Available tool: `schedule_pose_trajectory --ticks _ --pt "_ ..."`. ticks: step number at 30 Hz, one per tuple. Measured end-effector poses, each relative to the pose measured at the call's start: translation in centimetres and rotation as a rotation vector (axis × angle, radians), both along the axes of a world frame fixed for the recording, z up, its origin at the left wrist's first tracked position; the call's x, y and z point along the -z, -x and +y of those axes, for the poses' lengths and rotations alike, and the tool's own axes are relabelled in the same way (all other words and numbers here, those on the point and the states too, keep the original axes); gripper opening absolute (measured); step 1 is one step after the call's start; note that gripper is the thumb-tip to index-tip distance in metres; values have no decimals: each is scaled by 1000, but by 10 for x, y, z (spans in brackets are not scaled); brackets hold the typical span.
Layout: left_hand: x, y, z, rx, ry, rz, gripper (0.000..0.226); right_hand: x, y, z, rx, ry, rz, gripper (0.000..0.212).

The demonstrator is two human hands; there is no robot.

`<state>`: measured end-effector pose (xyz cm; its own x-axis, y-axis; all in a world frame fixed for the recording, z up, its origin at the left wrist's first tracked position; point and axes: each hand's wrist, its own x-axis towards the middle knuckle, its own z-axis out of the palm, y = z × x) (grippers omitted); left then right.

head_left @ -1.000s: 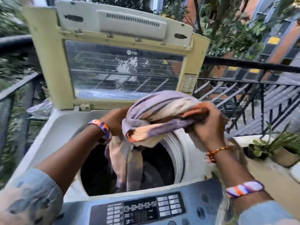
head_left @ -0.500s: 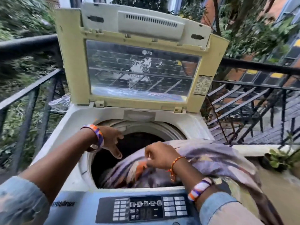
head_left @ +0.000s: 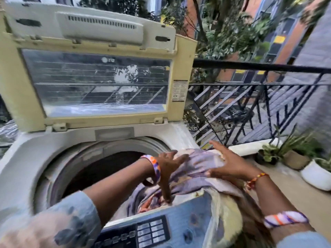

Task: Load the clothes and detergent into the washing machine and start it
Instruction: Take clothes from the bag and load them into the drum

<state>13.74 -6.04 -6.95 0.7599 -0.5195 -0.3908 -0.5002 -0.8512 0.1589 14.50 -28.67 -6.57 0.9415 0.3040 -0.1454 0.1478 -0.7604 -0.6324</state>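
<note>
A top-loading washing machine stands with its yellowed lid raised and its dark drum showing. A purple, cream and orange striped cloth lies over the drum's right rim and hangs down the machine's right side. My left hand rests on the cloth's left part, fingers spread and pointing down. My right hand lies flat on the cloth's top right, fingers apart. The control panel runs along the front edge.
A black metal railing borders the balcony behind and to the right of the machine. Potted plants and a white pot stand on the ledge at the right. Trees and buildings lie beyond.
Both hands lowered the bundled cloth from above the drum onto its right rim. The left hand came across from the drum's left side onto the cloth, and the right hand opened flat on it.
</note>
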Motion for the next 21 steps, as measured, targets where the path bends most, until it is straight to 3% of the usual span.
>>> schedule_pose_trajectory --ticks 3,5,9,11,14,17,19,21 --pt "1 -10 -27 49 -4 -2 139 21 20 -35 108 -340 182 96" --pt "0 -17 -37 51 33 4 133 41 33 -52 153 -523 230 109" --pt "17 -31 -49 -107 313 -93 98 76 47 -72 172 -641 269 104" --pt "24 -30 -57 -240 354 -169 73 82 52 -72 144 -651 269 98" --pt "29 -21 -68 -282 352 -272 36 89 49 -76 150 -595 249 96" --pt "19 -11 -63 -263 488 -187 36 101 44 -80 225 -301 71 111" --pt "1 -3 -50 -233 690 -109 36 111 44 -79 314 -106 -28 87" --pt "-20 3 -33 -194 892 -37 30 104 47 -69 502 -156 -204 59"
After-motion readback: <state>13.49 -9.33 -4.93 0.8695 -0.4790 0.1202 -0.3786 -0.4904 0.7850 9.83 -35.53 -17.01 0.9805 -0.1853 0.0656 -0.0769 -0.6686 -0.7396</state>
